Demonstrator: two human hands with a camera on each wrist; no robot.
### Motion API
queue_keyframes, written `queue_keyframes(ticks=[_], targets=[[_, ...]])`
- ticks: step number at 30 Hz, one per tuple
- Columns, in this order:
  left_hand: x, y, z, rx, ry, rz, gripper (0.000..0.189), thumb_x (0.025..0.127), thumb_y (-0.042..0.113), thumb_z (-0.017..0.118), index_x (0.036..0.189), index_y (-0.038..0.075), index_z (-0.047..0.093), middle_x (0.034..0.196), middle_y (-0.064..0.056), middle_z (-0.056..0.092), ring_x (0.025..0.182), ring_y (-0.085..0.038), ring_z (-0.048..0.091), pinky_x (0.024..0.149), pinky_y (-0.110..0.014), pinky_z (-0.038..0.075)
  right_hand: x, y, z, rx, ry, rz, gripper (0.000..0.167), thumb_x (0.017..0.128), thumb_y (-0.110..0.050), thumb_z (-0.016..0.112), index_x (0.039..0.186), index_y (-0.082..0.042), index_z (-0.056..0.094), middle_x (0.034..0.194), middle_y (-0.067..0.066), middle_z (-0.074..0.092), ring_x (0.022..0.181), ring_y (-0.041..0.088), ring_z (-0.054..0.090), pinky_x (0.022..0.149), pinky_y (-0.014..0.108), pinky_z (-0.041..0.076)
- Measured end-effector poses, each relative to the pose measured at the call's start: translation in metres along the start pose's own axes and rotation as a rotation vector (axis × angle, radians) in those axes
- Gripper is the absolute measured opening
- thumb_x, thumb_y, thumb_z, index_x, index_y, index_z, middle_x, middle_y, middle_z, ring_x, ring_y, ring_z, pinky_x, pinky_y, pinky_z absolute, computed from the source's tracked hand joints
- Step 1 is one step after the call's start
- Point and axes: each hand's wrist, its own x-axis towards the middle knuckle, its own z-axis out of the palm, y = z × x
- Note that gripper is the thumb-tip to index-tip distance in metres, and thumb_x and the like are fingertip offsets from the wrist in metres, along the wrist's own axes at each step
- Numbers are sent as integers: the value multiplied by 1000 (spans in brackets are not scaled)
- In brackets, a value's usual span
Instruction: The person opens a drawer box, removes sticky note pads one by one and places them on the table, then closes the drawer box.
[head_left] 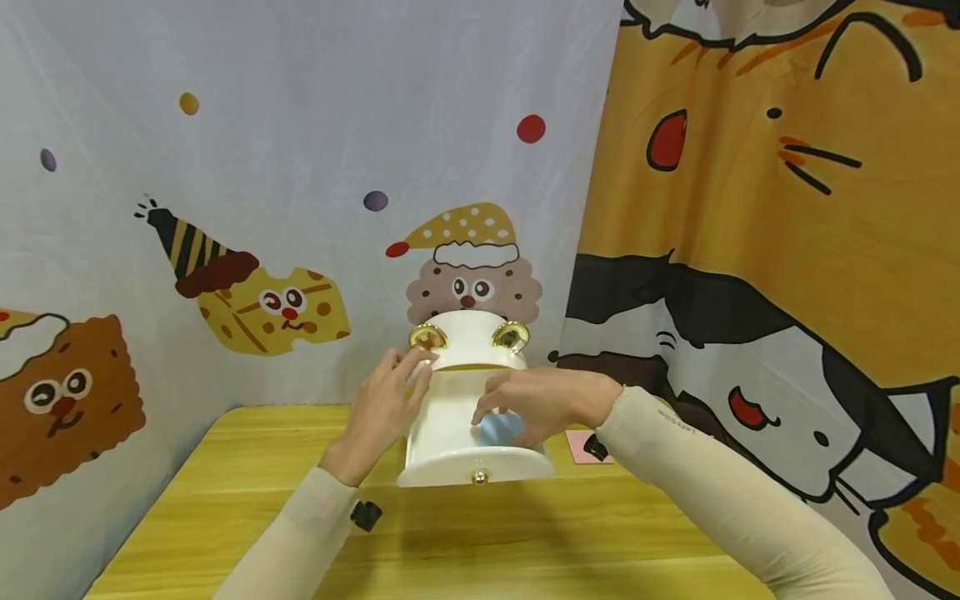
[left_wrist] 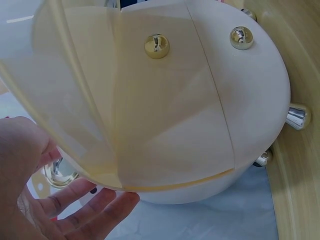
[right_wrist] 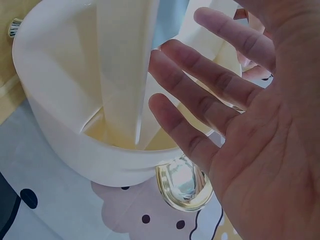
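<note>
A glossy white box [head_left: 470, 336] with two round gold ear-like handles [head_left: 512, 337] stands on the table. Its curved front flap [head_left: 442, 421] is swung out toward me, and a small gold knob [head_left: 480, 477] sits at its near edge. My left hand [head_left: 384, 398] is at the box's left side; in the left wrist view its fingers [left_wrist: 102, 207] touch the rim. Over the flap reaches my right hand [head_left: 536, 400], fingers [right_wrist: 192, 100] spread and nearly straight. Under it shows a light blue item [head_left: 501, 428], partly hidden by the hand.
The yellow wood-grain table [head_left: 300, 458] carries a pink flat piece [head_left: 579, 447] to the right of the box, partly hidden by the right wrist. Cartoon-printed curtains [head_left: 300, 167] hang close behind the table and along the right.
</note>
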Motion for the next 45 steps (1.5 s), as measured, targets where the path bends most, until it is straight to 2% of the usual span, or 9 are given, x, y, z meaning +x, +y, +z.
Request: queue_keyframes(ticks=[13,22,31,38,45], targets=[[-1,0,-1,17,19,23,26,122,28,64,145,23,76,117,-16,70,70,-17,53,58,-33,47,1,-2,-1,-41,0,-30,62,93,-30,101,150,-29,78,135,-1,75,112,13,71,98,30,64],[2,0,0,11,21,25,26,122,28,64,145,23,76,116,-16,69,70,-18,53,58,-33,47,2,-4,-3,-66,-3,-19,63,92,-29,101,151,-31,77,141,-2,74,117,12,71,100,31,65],[0,-1,1,10,12,17,26,122,28,64,144,23,76,117,-15,69,70,-18,53,58,-34,47,1,-5,-2,-78,-1,14,61,94,-30,99,151,-32,77,147,-2,72,118,13,73,98,32,66],[0,-1,1,20,20,30,26,122,28,65,145,24,76,116,-17,70,69,-18,52,58,-35,48,4,-6,0,-75,17,-17,59,96,-27,98,151,-28,77,148,1,73,125,16,73,104,32,65],[0,-1,2,21,35,53,26,122,27,65,144,22,77,115,-18,71,69,-17,52,57,-32,46,6,-5,-1,-87,10,-44,62,94,-24,99,152,-25,77,143,4,74,125,16,72,108,31,64]])
